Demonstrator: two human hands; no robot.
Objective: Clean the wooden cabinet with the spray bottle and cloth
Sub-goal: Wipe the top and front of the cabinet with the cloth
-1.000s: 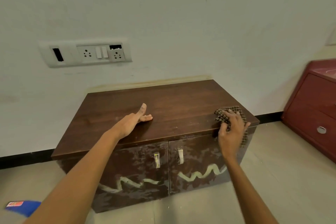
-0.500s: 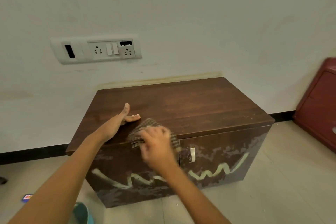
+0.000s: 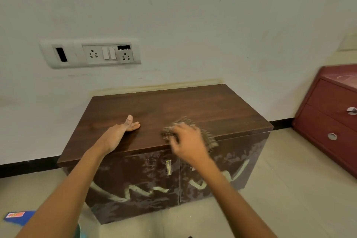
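The brown checked cloth (image 3: 208, 138) lies under the blurred right hand (image 3: 188, 142), whose bent fingers grip it on the dark wooden cabinet (image 3: 212, 106); the left hand (image 3: 117, 135) rests flat alongside.

Home room: socket panel (image 3: 89, 53) above left hand (image 3: 117, 135), red drawer chest (image 3: 328, 121) right of right hand (image 3: 188, 144), tiled floor (image 3: 289, 179).

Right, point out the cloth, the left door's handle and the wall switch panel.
checked cloth (image 3: 207, 137): head view, on its exposed right part.
left door handle (image 3: 168, 167): head view, mid-length of the metal pull.
switch panel (image 3: 92, 53): head view, on its left socket.
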